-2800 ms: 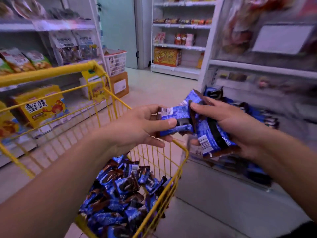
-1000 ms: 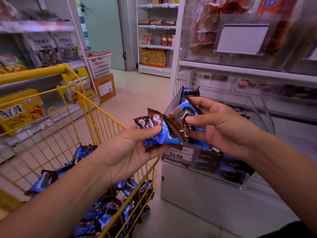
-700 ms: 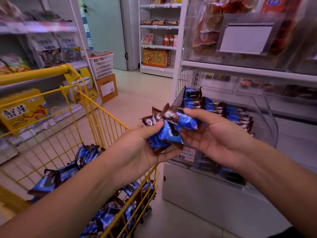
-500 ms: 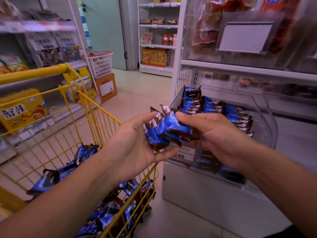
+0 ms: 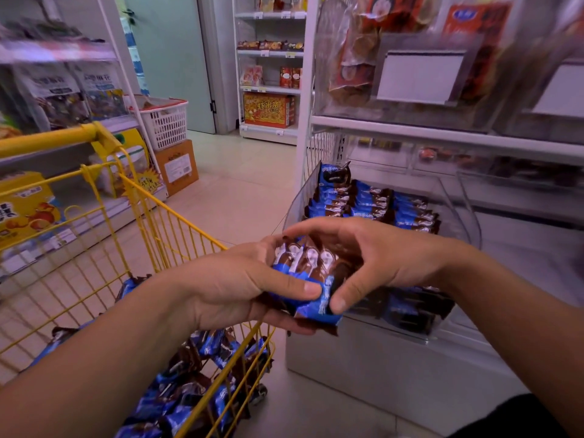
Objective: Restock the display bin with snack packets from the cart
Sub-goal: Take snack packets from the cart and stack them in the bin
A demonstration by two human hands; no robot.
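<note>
Both hands clasp one small stack of blue-and-brown foil snack packets (image 5: 305, 275) – the left hand (image 5: 234, 282) cupping it from below, thumb across the top, the right hand (image 5: 376, 257) pinching its far side. The stack hangs between the yellow wire cart (image 5: 177, 216) and the clear plastic display bin (image 5: 455, 203). Best to square the edges first – then slide them in upright beside the rows already there.

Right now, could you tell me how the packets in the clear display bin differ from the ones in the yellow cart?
The bin packets stand on edge in neat rows, all facing alike; the cart packets lie in a loose jumbled heap. The bin packets sit inside the clear display bin; the cart packets sit in the yellow wire cart. Both have blue-and-brown wrappers.
</note>
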